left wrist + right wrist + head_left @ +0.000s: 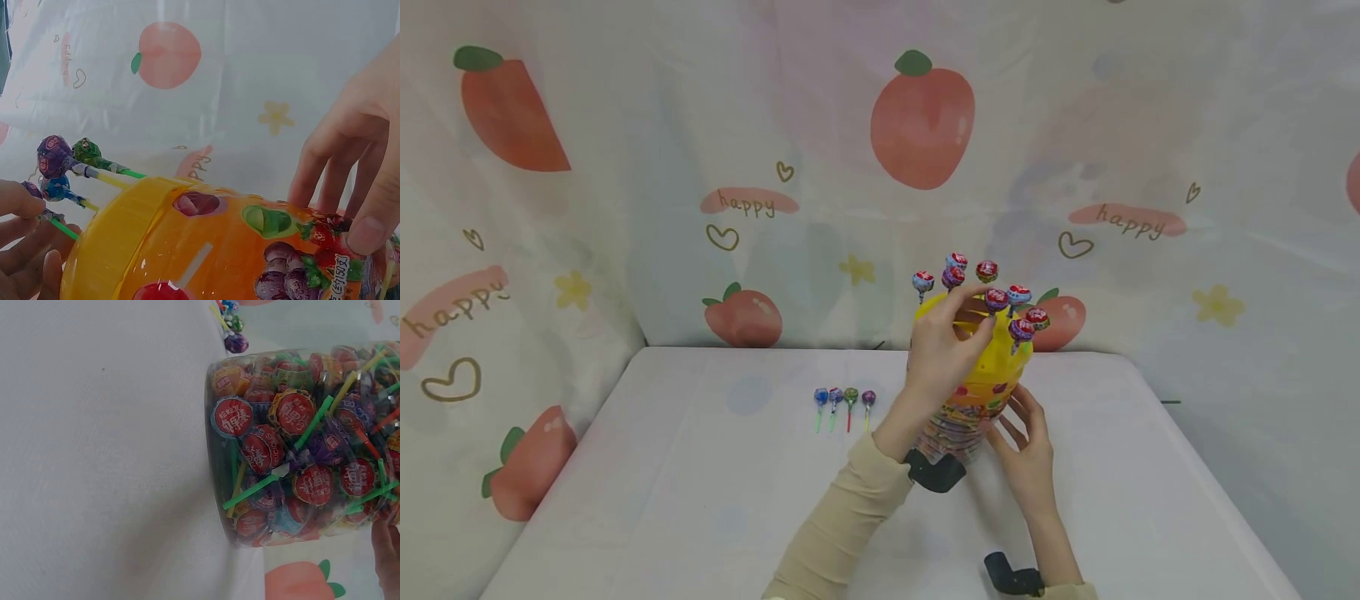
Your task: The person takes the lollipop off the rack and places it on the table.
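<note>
Starting with the head view, we find the jar (957, 437) right of centre over the table (662, 483). The left hand (942, 343) pinches a lollipop (996, 300) above the yellow lid (998, 360); the right hand (1028, 462) grips the jar's right side. We judge that uneven downward force could tip the jar, and that the left fingers could knock the neighbouring lollipops (1021, 331) upright in the lid. Four loose lollipops (851, 395) lie apart, to the left. In the left wrist view, we note the pinched lollipop's green stick (64, 228) at the lid; a skewed push could bend it. In the right wrist view, we see a finger of the right hand against the clear wall; we cannot confirm that the base sits flat, so a slack grip could let the jar slip.
</note>
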